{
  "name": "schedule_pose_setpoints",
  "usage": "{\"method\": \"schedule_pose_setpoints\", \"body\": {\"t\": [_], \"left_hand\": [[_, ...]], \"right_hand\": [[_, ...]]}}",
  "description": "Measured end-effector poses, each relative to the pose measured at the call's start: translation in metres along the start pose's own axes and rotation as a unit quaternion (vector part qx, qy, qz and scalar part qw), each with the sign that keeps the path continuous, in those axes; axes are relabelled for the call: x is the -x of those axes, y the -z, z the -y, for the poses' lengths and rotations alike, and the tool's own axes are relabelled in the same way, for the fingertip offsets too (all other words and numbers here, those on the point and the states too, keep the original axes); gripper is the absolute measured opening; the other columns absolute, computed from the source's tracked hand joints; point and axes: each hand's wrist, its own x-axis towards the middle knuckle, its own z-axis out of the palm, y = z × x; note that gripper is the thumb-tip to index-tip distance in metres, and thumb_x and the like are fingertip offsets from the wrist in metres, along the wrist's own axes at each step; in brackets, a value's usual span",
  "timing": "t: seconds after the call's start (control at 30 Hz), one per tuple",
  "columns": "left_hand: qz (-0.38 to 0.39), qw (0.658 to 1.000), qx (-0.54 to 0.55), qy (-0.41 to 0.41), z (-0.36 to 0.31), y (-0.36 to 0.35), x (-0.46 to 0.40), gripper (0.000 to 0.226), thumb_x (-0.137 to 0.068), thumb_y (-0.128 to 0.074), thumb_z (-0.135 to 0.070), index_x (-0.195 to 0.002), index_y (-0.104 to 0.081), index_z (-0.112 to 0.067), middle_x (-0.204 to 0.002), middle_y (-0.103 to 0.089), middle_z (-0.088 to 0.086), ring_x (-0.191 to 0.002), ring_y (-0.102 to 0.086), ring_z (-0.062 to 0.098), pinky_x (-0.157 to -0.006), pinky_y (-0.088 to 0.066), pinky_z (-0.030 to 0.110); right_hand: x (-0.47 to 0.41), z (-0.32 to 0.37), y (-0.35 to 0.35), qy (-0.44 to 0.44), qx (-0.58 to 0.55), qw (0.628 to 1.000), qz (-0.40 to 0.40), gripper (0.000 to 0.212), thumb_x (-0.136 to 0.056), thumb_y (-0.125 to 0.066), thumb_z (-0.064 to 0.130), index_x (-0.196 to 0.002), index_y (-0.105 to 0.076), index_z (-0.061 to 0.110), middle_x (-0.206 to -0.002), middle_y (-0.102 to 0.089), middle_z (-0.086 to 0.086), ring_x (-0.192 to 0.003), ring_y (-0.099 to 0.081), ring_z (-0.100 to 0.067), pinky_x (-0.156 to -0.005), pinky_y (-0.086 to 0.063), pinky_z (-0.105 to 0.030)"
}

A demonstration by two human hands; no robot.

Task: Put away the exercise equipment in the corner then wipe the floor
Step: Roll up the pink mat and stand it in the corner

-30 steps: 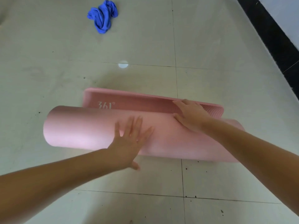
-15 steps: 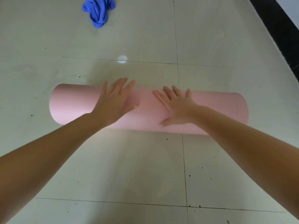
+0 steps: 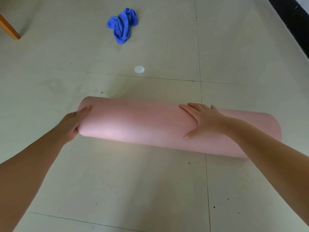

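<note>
A pink exercise mat (image 3: 142, 123), fully rolled into a thick tube, lies across the pale tiled floor in front of me. My left hand (image 3: 73, 123) clasps the roll's left end, fingers curled over its edge. On the right half, my right hand (image 3: 202, 121) rests on top of the roll, fingers spread over the far side and thumb on the near side. A crumpled blue cloth (image 3: 122, 25) lies on the floor well beyond the mat.
A small white round spot (image 3: 139, 69) sits on the floor between the mat and the cloth. An orange wooden leg (image 3: 9, 28) stands at the far left. A dark skirting strip (image 3: 291, 19) runs along the wall at the upper right.
The last flat strip of mat was rolled up into the tube. My left hand slid from the top of the roll to its left end, and my right hand shifted rightward along the top.
</note>
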Motion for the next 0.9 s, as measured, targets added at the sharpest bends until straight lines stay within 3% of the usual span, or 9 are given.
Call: {"method": "schedule_pose_setpoints", "body": {"t": [0.23,0.33,0.4,0.47,0.53,0.67,0.77,0.83,0.9], "left_hand": [[0.014,0.988,-0.081,-0.13,-0.127,-0.003,0.081,0.056,-0.068,-0.06,-0.053,-0.108,-0.06,-0.013,-0.099,-0.065,0.003,-0.1,-0.061,0.031,-0.079,-0.048,0.037],[0.019,0.965,-0.152,-0.212,-0.21,-0.011,0.136,0.059,-0.063,-0.059,-0.061,-0.101,-0.06,-0.015,-0.088,-0.063,0.001,-0.082,-0.059,0.024,-0.067,-0.044,0.032],[0.022,0.942,-0.192,-0.274,-0.262,-0.018,0.176,0.056,-0.064,-0.06,-0.06,-0.096,-0.059,-0.015,-0.084,-0.061,-0.002,-0.074,-0.053,0.017,-0.061,-0.04,0.025],[0.03,0.892,-0.237,-0.385,-0.305,-0.026,0.22,0.058,-0.064,-0.061,-0.061,-0.095,-0.06,-0.012,-0.086,-0.061,-0.01,-0.076,-0.05,0.013,-0.065,-0.037,0.019],[0.071,0.811,-0.294,-0.5,-0.331,-0.036,0.264,0.058,-0.067,-0.061,-0.057,-0.097,-0.064,-0.008,-0.09,-0.064,-0.005,-0.084,-0.051,0.015,-0.074,-0.035,0.02],[0.149,0.652,-0.407,-0.622,-0.328,-0.057,0.333,0.046,-0.066,-0.074,-0.05,-0.093,-0.065,-0.014,-0.081,-0.065,-0.005,-0.074,-0.058,0.018,-0.087,-0.035,0.026],[0.196,0.597,-0.427,-0.65,-0.305,-0.067,0.373,0.041,-0.074,-0.068,-0.051,-0.097,-0.064,-0.017,-0.083,-0.065,-0.007,-0.077,-0.058,0.016,-0.095,-0.035,0.027],[0.203,0.579,-0.423,-0.667,-0.292,-0.075,0.393,0.037,-0.077,-0.067,-0.048,-0.096,-0.064,-0.017,-0.08,-0.063,-0.006,-0.075,-0.057,0.016,-0.096,-0.036,0.028],[0.2,0.573,-0.406,-0.683,-0.286,-0.085,0.405,0.032,-0.079,-0.067,-0.045,-0.092,-0.066,-0.016,-0.075,-0.06,-0.005,-0.071,-0.056,0.017,-0.094,-0.039,0.029]], "right_hand": [[0.061,0.029,0.048,-0.145,-0.118,0.982,0.038,0.104,-0.082,-0.063,0.028,-0.15,0.015,0.021,-0.159,0.013,-0.004,-0.146,0.009,-0.029,-0.113,-0.012,-0.06],[0.088,0.046,0.082,-0.214,-0.256,0.942,0.018,0.081,-0.085,-0.054,0.012,-0.148,-0.004,0.006,-0.155,-0.009,-0.014,-0.14,-0.015,-0.039,-0.109,-0.03,-0.048],[0.106,0.056,0.114,-0.258,-0.358,0.897,0.008,0.062,-0.09,-0.051,0.015,-0.144,-0.021,0.003,-0.146,-0.028,-0.016,-0.126,-0.038,-0.037,-0.094,-0.041,-0.038],[0.13,0.068,0.145,-0.281,-0.466,0.839,0.019,0.054,-0.094,-0.046,0.02,-0.144,-0.028,0.01,-0.138,-0.04,-0.011,-0.114,-0.047,-0.032,-0.085,-0.045,-0.038],[0.161,0.082,0.177,-0.294,-0.57,0.767,0.031,0.049,-0.093,-0.04,0.019,-0.142,-0.035,0.017,-0.134,-0.044,-0.006,-0.11,-0.049,-0.028,-0.078,-0.053,-0.04],[0.244,0.1,0.24,-0.305,-0.704,0.64,0.044,0.035,-0.099,-0.034,0.022,-0.132,-0.046,0.019,-0.128,-0.054,-0.007,-0.103,-0.06,-0.026,-0.071,-0.058,-0.043],[0.304,0.1,0.287,-0.31,-0.752,0.581,0.009,0.023,-0.101,-0.038,0.03,-0.111,-0.057,0.023,-0.116,-0.06,-0.006,-0.1,-0.063,-0.026,-0.079,-0.057,-0.05],[0.333,0.101,0.313,-0.287,-0.747,0.6,-0.017,0.025,-0.099,-0.039,0.04,-0.11,-0.058,0.028,-0.112,-0.063,0.001,-0.102,-0.063,-0.021,-0.084,-0.055,-0.05],[0.348,0.102,0.328,-0.264,-0.669,0.694,-0.036,0.036,-0.092,-0.045,0.052,-0.122,-0.051,0.033,-0.111,-0.061,0.012,-0.102,-0.062,-0.012,-0.09,-0.053,-0.044]]}}
